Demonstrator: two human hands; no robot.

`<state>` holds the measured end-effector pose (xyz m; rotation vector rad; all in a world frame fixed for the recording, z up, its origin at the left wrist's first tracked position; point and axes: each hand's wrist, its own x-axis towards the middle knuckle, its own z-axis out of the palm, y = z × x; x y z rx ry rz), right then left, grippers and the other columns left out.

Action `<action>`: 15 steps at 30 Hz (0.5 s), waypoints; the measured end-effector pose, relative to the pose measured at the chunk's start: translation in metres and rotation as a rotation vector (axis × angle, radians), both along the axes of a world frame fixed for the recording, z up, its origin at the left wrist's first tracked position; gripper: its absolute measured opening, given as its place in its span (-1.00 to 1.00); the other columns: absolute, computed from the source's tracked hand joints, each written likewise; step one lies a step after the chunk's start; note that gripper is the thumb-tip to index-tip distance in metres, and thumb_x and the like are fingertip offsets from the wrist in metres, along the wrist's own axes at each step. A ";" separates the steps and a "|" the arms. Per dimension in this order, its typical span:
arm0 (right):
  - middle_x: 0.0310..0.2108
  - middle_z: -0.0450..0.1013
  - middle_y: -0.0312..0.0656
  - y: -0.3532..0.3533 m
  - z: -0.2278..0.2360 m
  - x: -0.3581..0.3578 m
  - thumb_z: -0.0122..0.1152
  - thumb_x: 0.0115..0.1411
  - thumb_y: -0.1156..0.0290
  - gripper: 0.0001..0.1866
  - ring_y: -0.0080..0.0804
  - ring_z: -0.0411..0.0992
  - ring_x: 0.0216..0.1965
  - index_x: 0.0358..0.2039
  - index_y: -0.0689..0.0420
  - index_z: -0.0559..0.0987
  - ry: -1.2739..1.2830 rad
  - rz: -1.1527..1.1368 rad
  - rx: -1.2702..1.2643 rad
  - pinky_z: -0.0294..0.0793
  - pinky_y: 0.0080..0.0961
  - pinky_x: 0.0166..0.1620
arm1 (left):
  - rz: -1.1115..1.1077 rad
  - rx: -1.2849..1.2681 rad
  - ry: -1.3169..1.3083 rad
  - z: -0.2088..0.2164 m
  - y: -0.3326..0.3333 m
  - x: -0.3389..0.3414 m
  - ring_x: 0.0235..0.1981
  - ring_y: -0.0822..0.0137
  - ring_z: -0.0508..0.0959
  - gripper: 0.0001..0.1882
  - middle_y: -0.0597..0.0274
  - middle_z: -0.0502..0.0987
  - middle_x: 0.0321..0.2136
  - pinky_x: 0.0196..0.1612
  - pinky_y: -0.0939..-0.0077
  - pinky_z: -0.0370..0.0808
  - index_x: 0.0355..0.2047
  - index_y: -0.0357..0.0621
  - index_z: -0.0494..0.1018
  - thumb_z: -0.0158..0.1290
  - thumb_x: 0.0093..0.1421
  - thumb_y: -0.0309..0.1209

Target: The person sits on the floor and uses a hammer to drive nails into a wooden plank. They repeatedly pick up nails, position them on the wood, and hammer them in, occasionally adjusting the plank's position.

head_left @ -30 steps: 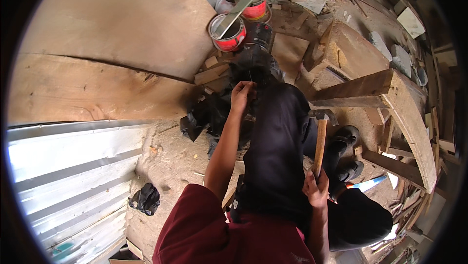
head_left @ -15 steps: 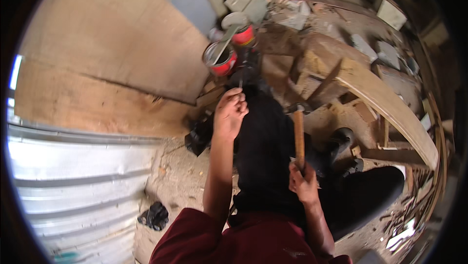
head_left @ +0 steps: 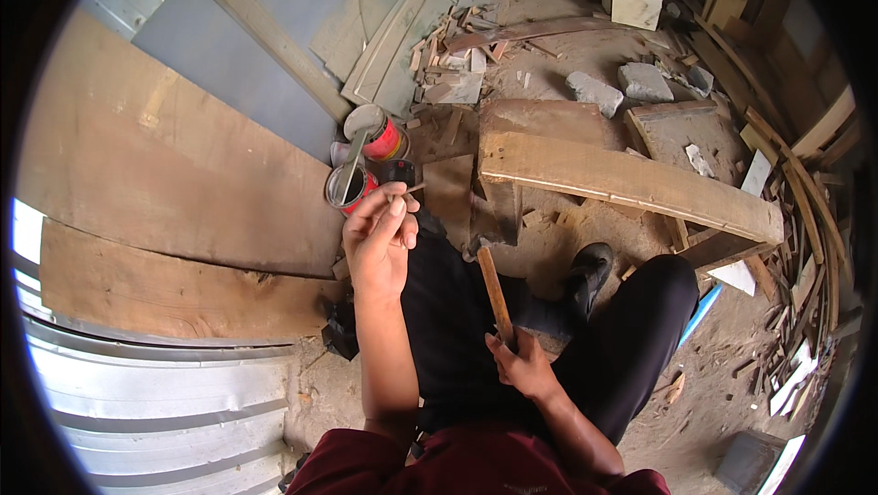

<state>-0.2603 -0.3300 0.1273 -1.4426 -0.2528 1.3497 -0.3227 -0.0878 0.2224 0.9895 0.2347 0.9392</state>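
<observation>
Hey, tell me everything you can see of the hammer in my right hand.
The hammer has a slim, straight, light-brown handle that looks like wood. Its dark head, at the far end, is hard to make out against the dark background. The right hand closes around the handle's near end, hiding part of it. The hammer slants away from the body and toward the left, in front of the dark trousers; whether it touches them can't be told.

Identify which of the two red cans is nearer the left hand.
The front red can, lower in the picture, dark inside, is nearer the left hand; the back red can, pale on top, stands farther off.
</observation>
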 end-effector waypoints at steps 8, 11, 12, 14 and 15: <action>-0.69 0.23 -0.42 -0.009 -0.009 0.001 0.20 0.30 0.19 -0.68 -0.70 0.19 -0.73 -0.32 0.18 0.38 0.094 -0.040 0.025 0.18 -0.64 -0.66 | 0.233 0.396 0.266 0.027 -0.009 0.078 -0.22 0.52 0.54 -0.77 0.17 0.62 -0.24 -0.12 0.64 0.45 -0.10 -0.38 0.53 0.10 0.31 -0.47; -0.69 0.22 -0.42 -0.011 -0.013 0.003 0.20 0.30 0.19 -0.68 -0.70 0.18 -0.73 -0.31 0.18 0.38 0.122 -0.045 0.032 0.17 -0.64 -0.66 | 0.262 0.439 0.271 0.020 -0.014 0.098 -0.21 0.49 0.57 -0.76 0.16 0.63 -0.27 -0.06 0.60 0.48 -0.11 -0.40 0.53 0.08 0.33 -0.44; -0.69 0.22 -0.42 -0.012 -0.013 0.004 0.20 0.30 0.19 -0.68 -0.70 0.18 -0.73 -0.31 0.18 0.38 0.119 -0.041 0.033 0.17 -0.64 -0.66 | 0.263 0.427 0.271 0.014 -0.013 0.102 -0.21 0.50 0.57 -0.76 0.16 0.63 -0.28 -0.07 0.61 0.48 -0.12 -0.40 0.53 0.08 0.33 -0.44; -0.69 0.22 -0.42 -0.012 -0.013 0.003 0.20 0.30 0.18 -0.68 -0.70 0.19 -0.72 -0.31 0.18 0.38 0.116 -0.042 0.035 0.18 -0.64 -0.66 | 0.280 0.417 0.277 0.005 -0.011 0.106 -0.22 0.51 0.57 -0.76 0.17 0.63 -0.29 -0.09 0.62 0.48 -0.12 -0.41 0.53 0.08 0.33 -0.44; -0.69 0.22 -0.42 -0.013 -0.013 0.002 0.20 0.30 0.18 -0.67 -0.70 0.19 -0.72 -0.31 0.18 0.38 0.118 -0.052 0.033 0.18 -0.63 -0.65 | 0.290 0.418 0.284 0.003 -0.012 0.108 -0.23 0.52 0.57 -0.76 0.17 0.63 -0.29 -0.09 0.63 0.48 -0.12 -0.41 0.53 0.08 0.33 -0.44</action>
